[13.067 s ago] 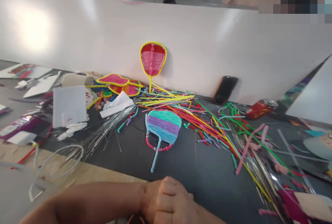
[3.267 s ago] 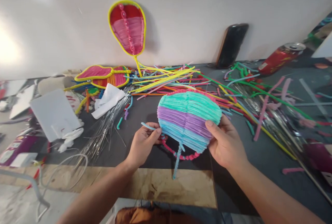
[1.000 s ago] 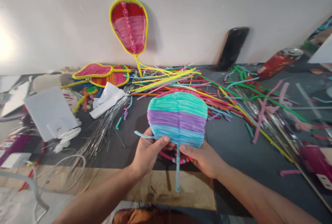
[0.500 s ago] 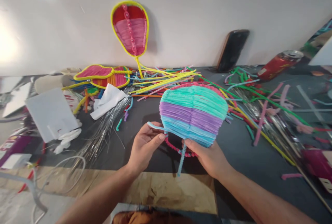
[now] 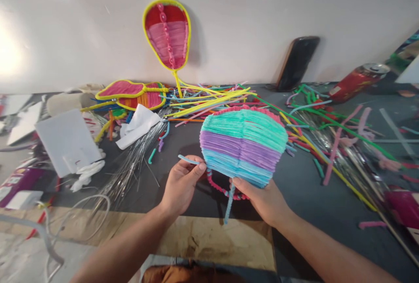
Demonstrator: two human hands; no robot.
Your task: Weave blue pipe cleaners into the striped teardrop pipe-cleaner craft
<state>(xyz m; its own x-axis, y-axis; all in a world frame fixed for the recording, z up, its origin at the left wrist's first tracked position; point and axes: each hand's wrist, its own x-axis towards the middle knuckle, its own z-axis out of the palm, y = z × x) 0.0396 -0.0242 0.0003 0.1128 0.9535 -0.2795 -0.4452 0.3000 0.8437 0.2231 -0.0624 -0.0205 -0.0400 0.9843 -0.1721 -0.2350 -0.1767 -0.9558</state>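
A fan-shaped pipe-cleaner piece (image 5: 244, 145) with green, purple and blue bands is held up over the dark table. My right hand (image 5: 265, 200) grips its lower edge, thumb in front, near a twisted blue stem (image 5: 229, 204) that points down. At the lower left edge, my left hand (image 5: 183, 182) pinches a light blue pipe cleaner (image 5: 190, 159), whose free end sticks out to the left. A pink twisted rim shows along the top and hangs as a loop (image 5: 216, 183) below the blue band. The fingers behind the piece are hidden.
A yellow-rimmed pink fan (image 5: 168, 34) leans against the white wall. Loose pipe cleaners (image 5: 209, 101) are heaped behind the piece. A phone (image 5: 297, 62) and a red can (image 5: 358, 82) stand at the back right. White card (image 5: 67, 141) and wires (image 5: 134, 152) lie left.
My left hand has drawn the light blue pipe cleaner slightly leftward; its strand no longer lies across the lower blue band. My right hand keeps its grip. The view has shifted slightly.
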